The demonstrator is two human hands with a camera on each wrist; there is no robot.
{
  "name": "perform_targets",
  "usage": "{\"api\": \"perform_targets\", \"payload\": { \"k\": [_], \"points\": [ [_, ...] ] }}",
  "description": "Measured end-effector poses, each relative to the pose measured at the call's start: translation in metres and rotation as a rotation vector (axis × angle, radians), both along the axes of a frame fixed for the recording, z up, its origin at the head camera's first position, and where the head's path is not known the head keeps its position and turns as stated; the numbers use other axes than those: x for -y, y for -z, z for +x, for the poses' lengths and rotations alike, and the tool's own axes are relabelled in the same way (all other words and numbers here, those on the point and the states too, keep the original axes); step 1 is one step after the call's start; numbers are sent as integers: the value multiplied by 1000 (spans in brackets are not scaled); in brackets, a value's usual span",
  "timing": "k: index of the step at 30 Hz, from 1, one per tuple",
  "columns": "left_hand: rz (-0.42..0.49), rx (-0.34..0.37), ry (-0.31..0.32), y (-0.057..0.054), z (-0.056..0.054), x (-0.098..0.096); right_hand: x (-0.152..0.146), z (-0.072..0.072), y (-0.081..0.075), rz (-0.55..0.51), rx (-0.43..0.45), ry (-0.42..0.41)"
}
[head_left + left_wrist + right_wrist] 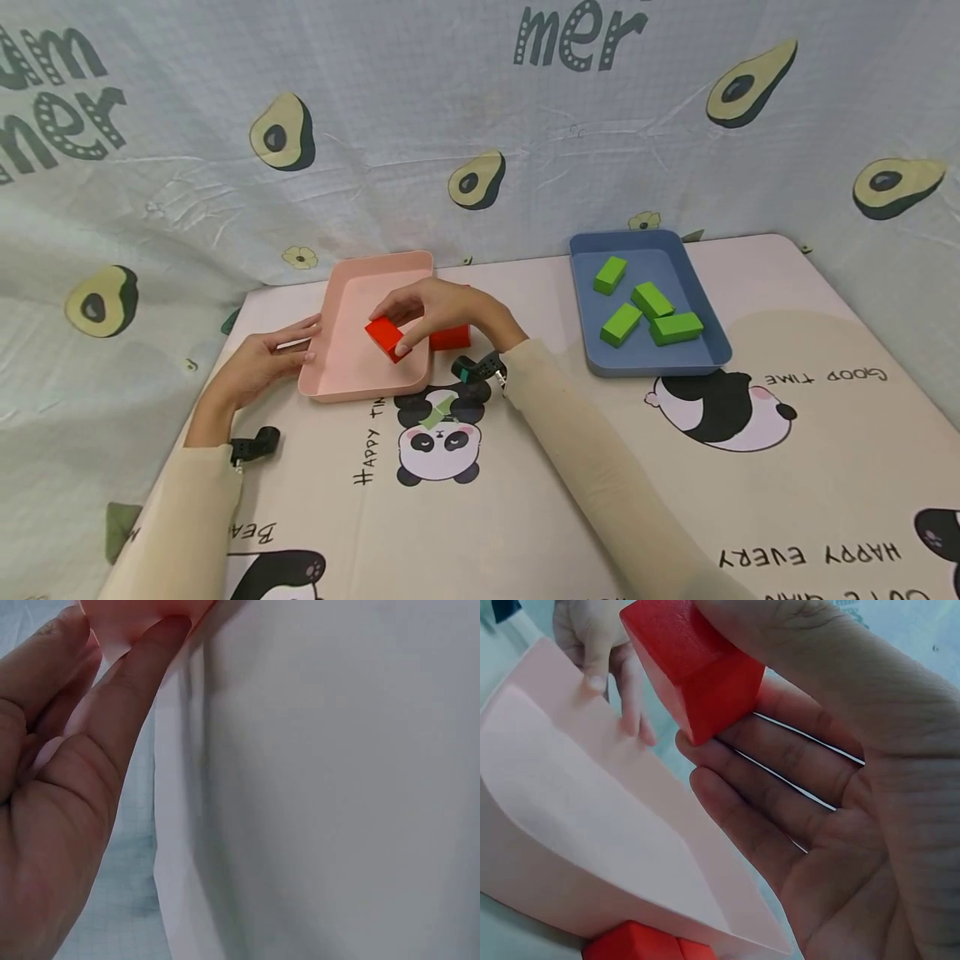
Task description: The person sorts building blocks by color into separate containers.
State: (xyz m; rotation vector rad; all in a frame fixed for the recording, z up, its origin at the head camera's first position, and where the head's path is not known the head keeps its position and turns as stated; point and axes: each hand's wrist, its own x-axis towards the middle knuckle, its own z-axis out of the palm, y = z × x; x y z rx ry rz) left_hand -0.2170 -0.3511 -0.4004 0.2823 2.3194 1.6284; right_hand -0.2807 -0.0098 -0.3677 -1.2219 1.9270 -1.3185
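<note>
My right hand (438, 304) pinches a red block (386, 337) between thumb and fingers, above the pink tray (352, 379). In the right wrist view the block (697, 667) is raised over the tray's rim. More red blocks (452, 338) sit against the tray's right side, partly covered by the right hand. At the opposite side, my left hand (262, 362) touches the tray's left wall with extended fingers. The left wrist view shows those fingertips on a corner of the pink tray (142, 619).
To the right stands a blue tray (637, 367) holding several green blocks (621, 324). A panda-print cloth (555, 500) covers the table, and an avocado-print curtain (375, 192) hangs behind it.
</note>
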Motion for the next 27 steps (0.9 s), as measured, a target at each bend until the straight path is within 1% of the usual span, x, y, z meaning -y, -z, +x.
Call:
{"api": "perform_targets", "payload": {
  "k": [4,10,14,17,23,27],
  "points": [
    [-11,7,9,-1,-1,0,2,-1,-3,-4,-7,-13],
    [-15,47,10,-2,-3,2,5,-4,-4,14,-15,-23],
    [-16,77,-1,-4,-4,1,7,-6,-4,32,-10,-23],
    [-25,84,-8,-5,-6,1,8,-6,-3,40,-11,-21],
    [-31,82,6,-4,-7,2,10,-7,-3,43,-23,-27],
    [-35,83,5,-4,-7,2,13,-10,-1,48,-30,-32]
  ]
}}
